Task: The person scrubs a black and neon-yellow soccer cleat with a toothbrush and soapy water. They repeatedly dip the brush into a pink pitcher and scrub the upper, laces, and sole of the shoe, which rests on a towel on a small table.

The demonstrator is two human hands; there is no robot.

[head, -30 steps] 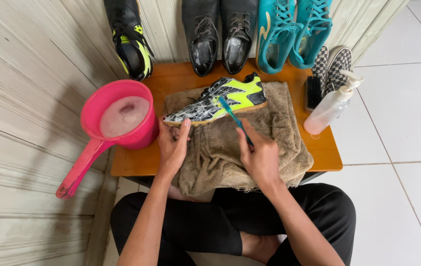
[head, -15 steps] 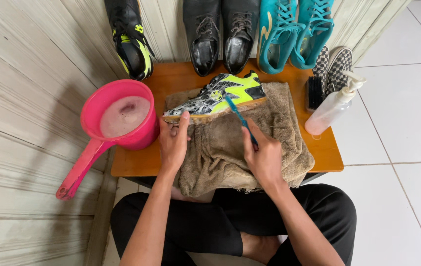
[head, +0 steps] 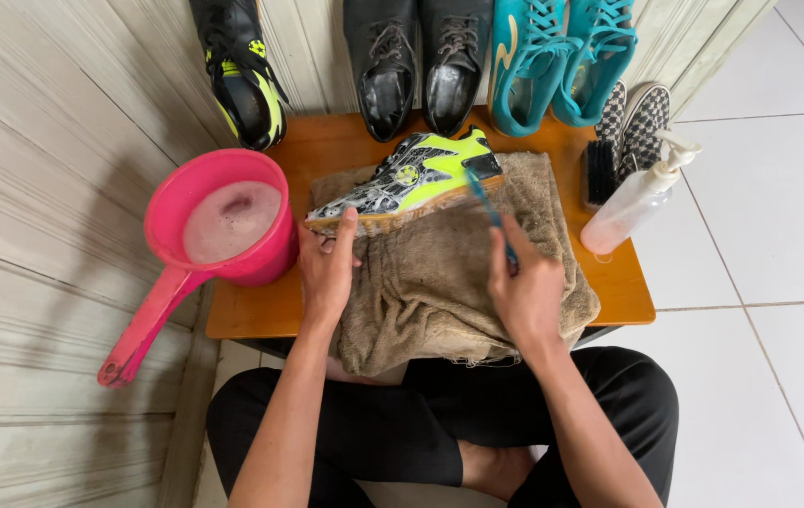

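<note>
I note sneaker [head: 411, 182] at frame centre on towel [head: 439, 273], toe lower left, long axis rising rightward. Left hand [head: 328, 268] grips toe; right hand [head: 524, 287] clasps toothbrush [head: 488, 209] at heel.

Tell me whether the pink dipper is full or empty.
Partly full: the pink dipper on the wooden table holds cloudy, sudsy water, with its inner wall showing above the water line.
</note>
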